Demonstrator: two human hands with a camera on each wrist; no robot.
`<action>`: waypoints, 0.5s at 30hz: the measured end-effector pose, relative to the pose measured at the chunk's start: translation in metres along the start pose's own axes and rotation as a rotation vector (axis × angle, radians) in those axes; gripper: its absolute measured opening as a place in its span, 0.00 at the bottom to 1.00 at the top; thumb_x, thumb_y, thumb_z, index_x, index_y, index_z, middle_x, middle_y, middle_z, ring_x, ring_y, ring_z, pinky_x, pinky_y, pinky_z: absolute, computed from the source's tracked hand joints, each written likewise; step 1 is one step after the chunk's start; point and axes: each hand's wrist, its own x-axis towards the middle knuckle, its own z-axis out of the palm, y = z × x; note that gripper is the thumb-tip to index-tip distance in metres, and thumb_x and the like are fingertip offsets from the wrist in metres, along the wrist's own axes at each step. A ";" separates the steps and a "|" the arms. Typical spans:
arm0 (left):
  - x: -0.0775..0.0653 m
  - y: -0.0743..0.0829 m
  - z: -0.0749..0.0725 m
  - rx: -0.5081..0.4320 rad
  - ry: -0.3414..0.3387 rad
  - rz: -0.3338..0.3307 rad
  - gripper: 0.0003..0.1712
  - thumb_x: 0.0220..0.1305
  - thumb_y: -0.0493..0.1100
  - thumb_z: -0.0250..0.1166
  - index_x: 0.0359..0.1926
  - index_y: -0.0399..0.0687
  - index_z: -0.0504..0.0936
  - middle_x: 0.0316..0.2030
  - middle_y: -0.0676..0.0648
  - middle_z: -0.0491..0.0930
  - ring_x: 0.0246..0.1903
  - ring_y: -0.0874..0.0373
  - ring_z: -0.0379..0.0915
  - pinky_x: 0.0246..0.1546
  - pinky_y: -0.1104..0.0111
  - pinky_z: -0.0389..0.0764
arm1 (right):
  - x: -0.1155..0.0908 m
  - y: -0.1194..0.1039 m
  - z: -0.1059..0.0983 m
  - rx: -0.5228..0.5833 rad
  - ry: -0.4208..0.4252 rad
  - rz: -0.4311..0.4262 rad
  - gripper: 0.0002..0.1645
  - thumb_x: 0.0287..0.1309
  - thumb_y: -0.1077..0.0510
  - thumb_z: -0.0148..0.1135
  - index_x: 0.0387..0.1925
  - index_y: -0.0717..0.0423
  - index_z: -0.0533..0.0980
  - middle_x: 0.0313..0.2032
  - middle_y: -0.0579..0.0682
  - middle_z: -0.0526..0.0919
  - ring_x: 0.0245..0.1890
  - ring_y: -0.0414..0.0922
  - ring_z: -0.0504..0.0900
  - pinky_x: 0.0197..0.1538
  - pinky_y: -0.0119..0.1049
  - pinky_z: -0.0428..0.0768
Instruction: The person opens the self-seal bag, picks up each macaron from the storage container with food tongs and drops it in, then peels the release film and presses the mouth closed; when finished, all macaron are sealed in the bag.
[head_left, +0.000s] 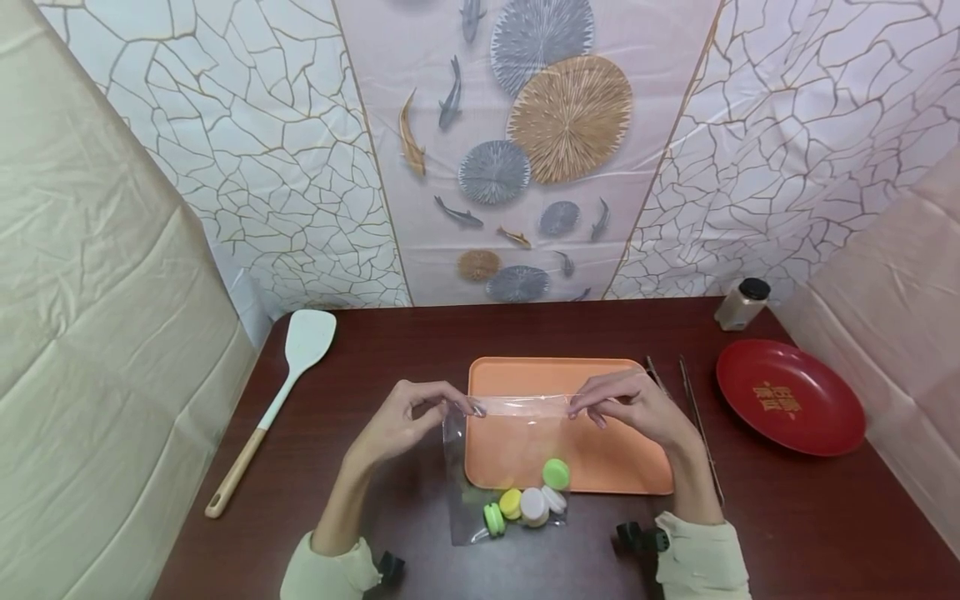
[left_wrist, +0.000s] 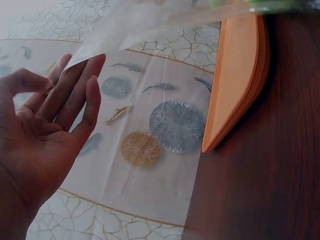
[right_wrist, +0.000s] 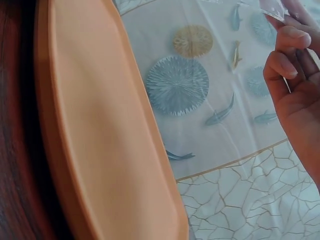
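Note:
A clear plastic bag [head_left: 467, 508] hangs between my two hands, with several macarons gathered along its bottom: a lavender one [head_left: 534, 506], a yellow one [head_left: 510, 503], green ones [head_left: 556, 473] and a white one [head_left: 554, 500]. My left hand [head_left: 408, 421] pinches the bag's upper left corner between thumb and fingers. At the upper right corner, the thumb and fingers of my right hand [head_left: 637, 404] pinch the film. In the left wrist view the bag [left_wrist: 115, 32] stretches away from the fingertips. Only a corner of the bag [right_wrist: 273, 7] shows in the right wrist view.
An orange tray [head_left: 615, 471] lies behind and partly under the bag. Left of it is a white spatula [head_left: 309, 337] with a wooden handle. Metal tongs [head_left: 697, 408] lie beside my right forearm, near a red plate [head_left: 817, 400] and a black-capped jar [head_left: 741, 307].

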 end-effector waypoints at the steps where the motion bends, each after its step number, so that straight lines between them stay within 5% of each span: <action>1: 0.000 0.001 0.000 0.019 0.007 0.001 0.15 0.77 0.30 0.56 0.46 0.42 0.91 0.46 0.43 0.94 0.50 0.50 0.91 0.54 0.61 0.88 | 0.000 -0.001 0.000 -0.005 -0.006 0.000 0.23 0.66 0.83 0.57 0.44 0.60 0.91 0.38 0.56 0.92 0.24 0.47 0.80 0.28 0.47 0.79; 8: 0.002 0.002 0.007 0.114 0.070 -0.043 0.07 0.78 0.40 0.70 0.47 0.47 0.94 0.43 0.49 0.95 0.44 0.57 0.92 0.49 0.67 0.88 | 0.002 -0.013 0.000 -0.122 -0.012 0.004 0.22 0.70 0.78 0.57 0.46 0.55 0.90 0.29 0.54 0.88 0.23 0.46 0.79 0.32 0.34 0.81; 15: 0.003 0.005 0.011 0.132 0.073 0.081 0.08 0.73 0.26 0.68 0.46 0.39 0.90 0.43 0.43 0.94 0.43 0.56 0.93 0.42 0.65 0.91 | 0.008 -0.037 0.010 -0.264 0.039 0.222 0.12 0.75 0.65 0.65 0.53 0.49 0.84 0.41 0.43 0.90 0.41 0.41 0.85 0.49 0.36 0.83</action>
